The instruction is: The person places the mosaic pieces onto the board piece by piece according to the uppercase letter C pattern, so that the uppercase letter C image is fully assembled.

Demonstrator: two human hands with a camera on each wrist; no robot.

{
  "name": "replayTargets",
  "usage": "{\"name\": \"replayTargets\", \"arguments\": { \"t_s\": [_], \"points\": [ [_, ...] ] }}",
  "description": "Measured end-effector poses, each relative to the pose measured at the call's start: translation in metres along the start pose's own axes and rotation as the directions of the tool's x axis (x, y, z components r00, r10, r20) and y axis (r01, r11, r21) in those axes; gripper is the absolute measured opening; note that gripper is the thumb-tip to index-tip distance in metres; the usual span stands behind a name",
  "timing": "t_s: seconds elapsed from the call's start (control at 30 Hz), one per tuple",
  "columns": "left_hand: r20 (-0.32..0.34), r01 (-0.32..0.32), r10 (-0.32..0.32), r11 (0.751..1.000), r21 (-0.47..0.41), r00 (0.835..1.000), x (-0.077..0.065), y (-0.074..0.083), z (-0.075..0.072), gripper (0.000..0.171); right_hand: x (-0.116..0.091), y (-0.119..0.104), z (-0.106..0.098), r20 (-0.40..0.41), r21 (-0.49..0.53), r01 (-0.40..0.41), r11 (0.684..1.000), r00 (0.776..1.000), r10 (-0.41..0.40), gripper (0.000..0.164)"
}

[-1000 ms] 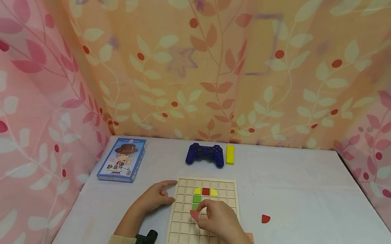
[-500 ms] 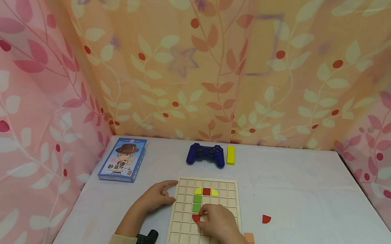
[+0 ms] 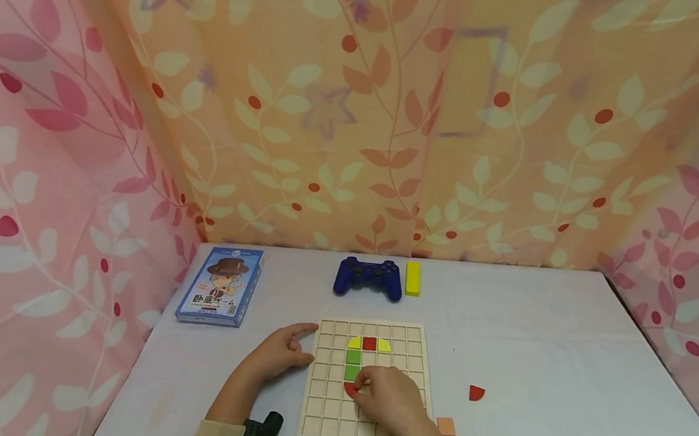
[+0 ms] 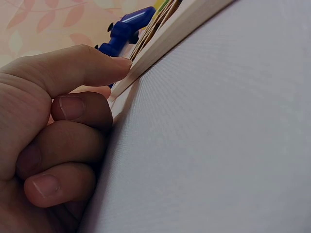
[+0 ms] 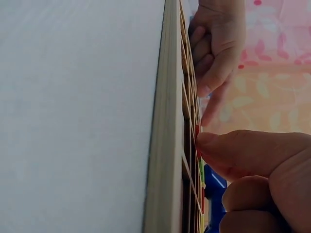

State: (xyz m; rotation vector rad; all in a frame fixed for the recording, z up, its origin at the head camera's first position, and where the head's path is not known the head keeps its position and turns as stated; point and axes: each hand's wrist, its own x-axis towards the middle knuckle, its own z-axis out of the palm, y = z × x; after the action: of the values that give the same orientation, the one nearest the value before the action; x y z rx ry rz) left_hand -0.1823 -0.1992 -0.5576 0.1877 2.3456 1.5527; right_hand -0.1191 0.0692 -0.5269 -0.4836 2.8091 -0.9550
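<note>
A wooden grid board (image 3: 318, 426) lies flat on the table. In its cells sit two green square tiles (image 3: 354, 357), a red square tile (image 3: 369, 344) and two yellow quarter-round tiles (image 3: 383, 345). Below the green ones, my right hand (image 3: 393, 399) holds a red quarter-round tile (image 3: 349, 389) between thumb and index finger at its cell; the fingers partly cover it. In the right wrist view the thumb (image 5: 233, 148) touches this red piece. My left hand (image 3: 277, 351) rests at the board's left edge, thumb and index finger spread against it, the other fingers curled in the left wrist view.
Right of the board lie a loose red quarter-round tile (image 3: 476, 393) and an orange square tile (image 3: 446, 427). Behind it are a blue game controller (image 3: 369, 278) and a yellow block (image 3: 413, 279). A blue card-game box (image 3: 220, 285) stands back left. Patterned curtains surround the table.
My right hand has lowered the red quarter-round tile slightly, from over the board down to the cell below the green tiles. The left hand stays at the board's edge.
</note>
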Motion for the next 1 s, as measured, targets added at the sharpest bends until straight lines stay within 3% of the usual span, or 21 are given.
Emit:
{"name": "replayTargets", "arguments": {
  "t_s": [0.23,0.63,1.0],
  "points": [
    [0.009,0.01,-0.01,1.0,-0.005,1.0,-0.001,0.001,0.0,0.067,-0.004,-0.006,-0.006,0.003,0.007,0.005,1.0,1.0,-0.005,0.008],
    [-0.002,0.01,-0.01,1.0,0.015,1.0,0.0,0.002,-0.002,0.068,-0.02,-0.028,-0.04,-0.038,0.072,0.08,0.994,0.996,-0.077,0.017],
    [0.009,0.004,-0.004,1.0,0.007,1.0,0.0,-0.001,-0.002,0.068,-0.036,-0.036,-0.069,-0.116,0.116,0.055,0.992,0.992,-0.042,0.021]
  ]
}}
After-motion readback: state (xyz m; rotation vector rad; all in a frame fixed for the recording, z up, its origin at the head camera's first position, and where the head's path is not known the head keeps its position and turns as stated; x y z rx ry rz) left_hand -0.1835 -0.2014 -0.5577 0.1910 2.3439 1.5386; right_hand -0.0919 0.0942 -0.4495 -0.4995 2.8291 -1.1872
